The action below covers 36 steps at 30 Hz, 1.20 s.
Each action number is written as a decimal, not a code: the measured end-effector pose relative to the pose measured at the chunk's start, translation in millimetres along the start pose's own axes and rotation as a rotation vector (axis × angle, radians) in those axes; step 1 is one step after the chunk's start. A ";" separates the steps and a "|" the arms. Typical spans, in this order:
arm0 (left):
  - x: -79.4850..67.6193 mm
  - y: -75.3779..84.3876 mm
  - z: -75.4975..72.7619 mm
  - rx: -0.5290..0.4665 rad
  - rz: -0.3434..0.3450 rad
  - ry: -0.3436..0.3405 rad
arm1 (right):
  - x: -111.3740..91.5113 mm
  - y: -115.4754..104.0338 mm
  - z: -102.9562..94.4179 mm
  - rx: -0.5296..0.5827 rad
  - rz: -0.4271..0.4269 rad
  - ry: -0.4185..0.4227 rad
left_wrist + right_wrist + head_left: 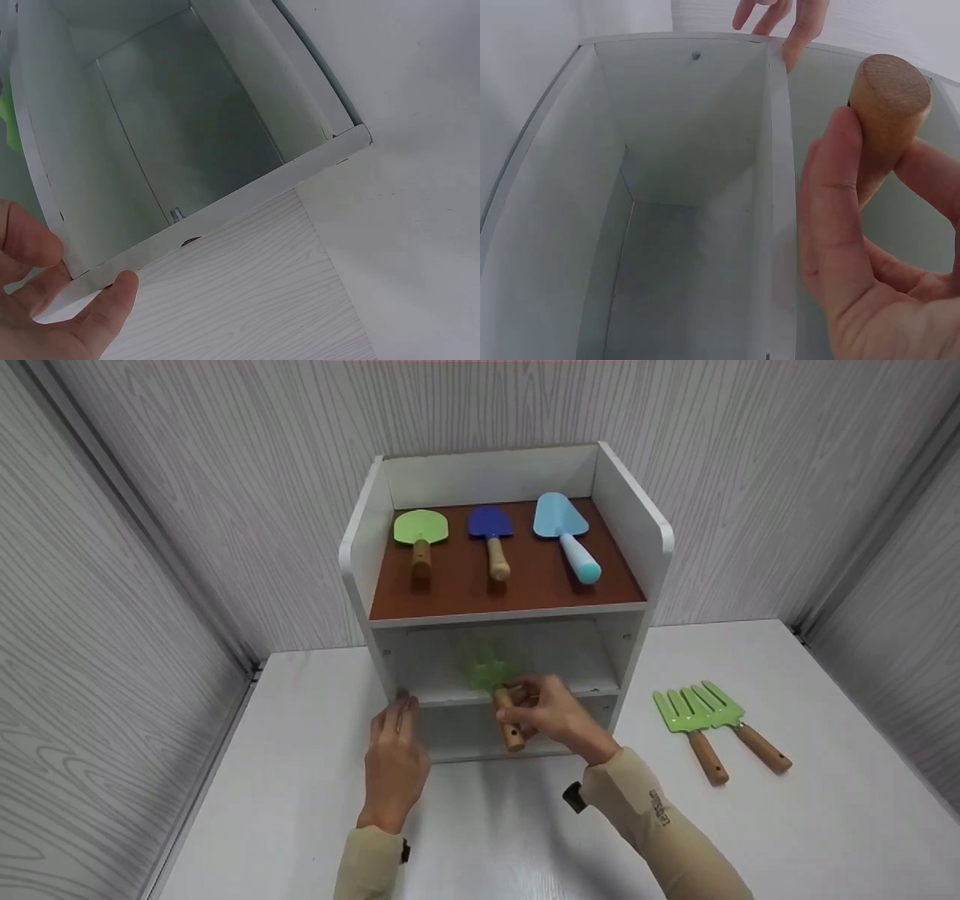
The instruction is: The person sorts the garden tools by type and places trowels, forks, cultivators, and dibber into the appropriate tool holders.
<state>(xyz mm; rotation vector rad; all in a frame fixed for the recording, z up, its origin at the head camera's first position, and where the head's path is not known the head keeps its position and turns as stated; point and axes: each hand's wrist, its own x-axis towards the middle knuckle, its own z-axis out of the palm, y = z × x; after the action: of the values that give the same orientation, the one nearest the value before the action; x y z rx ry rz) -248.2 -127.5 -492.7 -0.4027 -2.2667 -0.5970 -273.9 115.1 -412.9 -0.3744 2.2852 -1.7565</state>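
Note:
My right hand grips the wooden handle of a green hand fork. Its green tines reach into the middle compartment of a white shelf unit. In the right wrist view, fingers and thumb surround the handle, its butt end facing the camera; the tines are out of that view. My left hand is at the unit's left side panel. Its digits lie on both sides of the panel's front edge, holding it near the middle shelf board.
On the red-brown top shelf lie a green trowel, a dark blue trowel and a light blue trowel. Two more green hand forks overlap on the white table to the right. Wood-grain walls enclose the table.

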 end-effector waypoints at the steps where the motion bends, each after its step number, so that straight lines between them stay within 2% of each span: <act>1: 0.2 0.3 -0.4 0.001 0.001 -0.001 | 0.9 -1.5 0.9 -0.002 0.001 0.000; 12: 2.2 -1.1 -1.5 0.027 0.001 -0.013 | 14.1 -11.5 12.6 -0.023 -0.025 -0.041; 25: 0.6 -0.7 -2.0 0.021 -0.023 -0.039 | 31.6 -24.6 27.8 -0.044 0.062 -0.044; 36: 0.7 1.8 -1.4 0.018 -0.020 -0.037 | 50.2 -31.8 41.5 -0.028 0.077 -0.024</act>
<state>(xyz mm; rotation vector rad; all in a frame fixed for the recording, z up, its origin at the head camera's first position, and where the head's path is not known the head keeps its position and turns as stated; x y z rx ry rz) -247.1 -126.6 -490.8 -0.3855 -2.3118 -0.5835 -305.3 52.5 -394.2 -0.3069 2.2780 -1.6763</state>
